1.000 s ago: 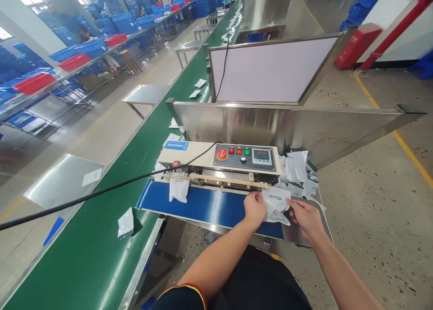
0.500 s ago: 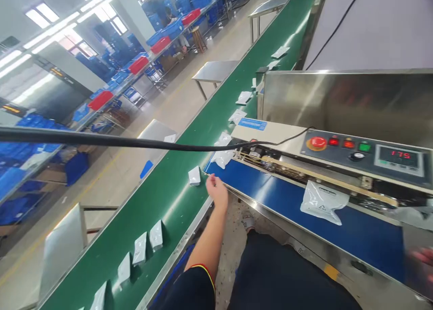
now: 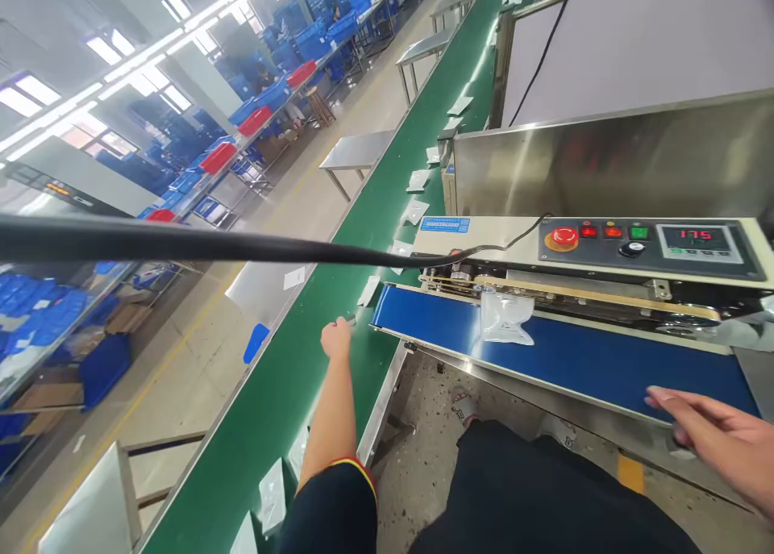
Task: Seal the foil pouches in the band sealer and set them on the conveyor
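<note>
One packet [image 3: 368, 290] just beyond left hand [image 3: 337, 338], beside far-left corner of blue belt [image 3: 568, 356].
Long axis along green belt [image 3: 302, 352]; left curled, hold unclear; right hand [image 3: 705, 429] loosely spread, apparently empty.

— Is your left arm [image 3: 332, 421] stretched out?

— It is. You have its bare forearm extended well forward, nearly in line from elbow to wrist [image 3: 339, 360], with your left hand [image 3: 336, 338] at the far end, its fingers curled in. How tightly they're closed can't be made out.

— And your right hand [image 3: 710, 433]?

— You hold it low at the right edge of the view, well apart from the other, loosely spread, its fingertips [image 3: 654, 396] pointing leftward. Your right forearm is cut off by the edge.

— Your legs [image 3: 501, 489]?

— Below, between your arms, your feet [image 3: 464, 405] just past them.
</note>
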Demonstrator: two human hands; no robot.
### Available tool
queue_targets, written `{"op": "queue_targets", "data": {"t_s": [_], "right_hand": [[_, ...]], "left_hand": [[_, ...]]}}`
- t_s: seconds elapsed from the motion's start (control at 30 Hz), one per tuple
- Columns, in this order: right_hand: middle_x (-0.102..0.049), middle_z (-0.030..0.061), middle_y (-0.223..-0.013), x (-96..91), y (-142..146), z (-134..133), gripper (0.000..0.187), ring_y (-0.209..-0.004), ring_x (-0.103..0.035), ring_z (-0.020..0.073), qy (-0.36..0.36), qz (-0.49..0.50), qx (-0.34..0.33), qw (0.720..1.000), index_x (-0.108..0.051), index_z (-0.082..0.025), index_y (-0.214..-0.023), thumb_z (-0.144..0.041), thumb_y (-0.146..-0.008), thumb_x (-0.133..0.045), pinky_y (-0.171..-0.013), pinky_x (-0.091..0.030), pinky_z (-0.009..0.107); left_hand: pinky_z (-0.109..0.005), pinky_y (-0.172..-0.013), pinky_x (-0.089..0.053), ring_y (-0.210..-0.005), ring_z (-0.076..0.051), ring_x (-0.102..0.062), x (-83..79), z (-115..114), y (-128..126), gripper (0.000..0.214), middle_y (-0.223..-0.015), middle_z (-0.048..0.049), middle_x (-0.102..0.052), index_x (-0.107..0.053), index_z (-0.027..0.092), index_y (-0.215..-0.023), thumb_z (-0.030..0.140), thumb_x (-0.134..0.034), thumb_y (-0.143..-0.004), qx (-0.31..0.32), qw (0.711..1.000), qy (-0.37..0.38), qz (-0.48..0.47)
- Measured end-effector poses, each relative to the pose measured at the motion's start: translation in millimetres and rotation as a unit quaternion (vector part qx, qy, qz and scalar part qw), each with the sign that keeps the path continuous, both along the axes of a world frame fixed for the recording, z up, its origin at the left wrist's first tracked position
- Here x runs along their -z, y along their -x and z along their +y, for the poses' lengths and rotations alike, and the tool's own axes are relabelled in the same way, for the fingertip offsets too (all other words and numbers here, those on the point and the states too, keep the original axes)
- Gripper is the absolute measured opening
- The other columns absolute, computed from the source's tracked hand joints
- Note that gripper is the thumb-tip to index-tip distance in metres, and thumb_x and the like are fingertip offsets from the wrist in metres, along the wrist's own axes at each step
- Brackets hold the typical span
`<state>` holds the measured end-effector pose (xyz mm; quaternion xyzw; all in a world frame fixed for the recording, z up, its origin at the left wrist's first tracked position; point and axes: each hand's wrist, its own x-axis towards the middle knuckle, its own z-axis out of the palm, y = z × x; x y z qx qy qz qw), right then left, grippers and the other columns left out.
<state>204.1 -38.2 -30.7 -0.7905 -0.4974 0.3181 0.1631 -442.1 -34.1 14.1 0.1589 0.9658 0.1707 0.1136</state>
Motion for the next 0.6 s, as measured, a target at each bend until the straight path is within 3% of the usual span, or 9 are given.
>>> {"op": "queue_targets", "data": {"t_s": [0.1,0.17,0.23,0.33,0.43,0.5,0.6], "right_hand": [[-0.083,0.015,-0.093,-26.4,47.2,-0.8,0.066,-0.087,-0.08,0.0419,0.035,0.101,-0.086,0.99,-0.09,-0.032,-0.09,-0.091,-0.073,-0.065,-0.08,-0.066,0.055],[-0.085,0.0121,-0.111,-41.6,87.1,-0.3,0.062,-0.107,-0.079,0.0411,-0.035,0.165,-0.186,0.968,-0.091,-0.031,-0.1,-0.084,-0.083,-0.065,-0.097,-0.065,0.054],[-0.082,0.0106,-0.127,-53.6,122.9,3.3,0.055,-0.119,-0.077,0.0372,-0.12,0.224,-0.261,0.931,-0.089,-0.03,-0.117,-0.074,-0.095,-0.066,-0.108,-0.063,0.051],[-0.078,0.011,-0.14,-65.3,145.6,12.9,0.049,-0.131,-0.072,0.0338,-0.222,0.261,-0.306,0.888,-0.083,-0.028,-0.135,-0.062,-0.104,-0.067,-0.118,-0.057,0.051],[-0.083,0.0105,-0.119,-67.7,121.2,18.2,0.045,-0.112,-0.076,0.0315,-0.238,0.262,-0.274,0.894,-0.086,-0.028,-0.112,-0.065,-0.107,-0.061,-0.106,-0.062,0.045],[-0.083,0.01,-0.103,-63.9,88.0,16.1,0.053,-0.096,-0.076,0.0297,-0.214,0.256,-0.191,0.923,-0.084,-0.026,-0.097,-0.074,-0.104,-0.061,-0.092,-0.064,0.04],[-0.081,0.0112,-0.094,-52.4,34.7,8.4,0.067,-0.085,-0.074,0.0293,-0.166,0.256,-0.008,0.952,-0.083,-0.022,-0.095,-0.088,-0.089,-0.071,-0.076,-0.062,0.035]], "left_hand": [[-0.032,-0.065,-0.04,-0.071,-0.024,-0.058,-47.5,-8.5,-17.1,0.031,-0.066,-0.004,-0.057,-0.052,0.025,-0.062,0.034,-0.057,-0.091,0.096,0.995,-0.032,-0.007],[-0.03,-0.061,-0.03,-0.063,-0.019,-0.046,-68.8,-10.1,-53.6,0.033,-0.059,0.0007,-0.045,-0.045,0.025,-0.058,0.034,-0.059,-0.086,0.207,0.974,-0.071,-0.048],[-0.029,-0.059,-0.024,-0.06,-0.016,-0.039,-77.4,-3.9,-108.6,0.035,-0.057,0.0027,-0.038,-0.041,0.024,-0.056,0.035,-0.061,-0.083,0.323,0.932,-0.11,-0.126],[-0.028,-0.057,-0.024,-0.059,-0.014,-0.037,-69.3,14.7,-207.9,0.037,-0.056,0.0037,-0.038,-0.043,0.024,-0.055,0.038,-0.064,-0.081,0.433,0.847,-0.123,-0.282],[-0.027,-0.059,-0.034,-0.063,-0.015,-0.043,-46.3,30.5,-300.4,0.033,-0.061,0.0024,-0.047,-0.053,0.022,-0.061,0.042,-0.063,-0.086,0.459,0.774,-0.154,-0.408],[-0.028,-0.067,-0.044,-0.071,-0.017,-0.052,-27.1,35.2,-352.0,0.036,-0.07,-0.001,-0.058,-0.064,0.02,-0.071,0.048,-0.06,-0.094,0.449,0.738,-0.208,-0.46],[-0.03,-0.077,-0.054,-0.081,-0.019,-0.062,2.6,35.4,-419.6,0.045,-0.088,-0.0064,-0.074,-0.079,0.017,-0.099,0.057,-0.06,-0.101,0.425,0.703,-0.255,-0.51]]}}
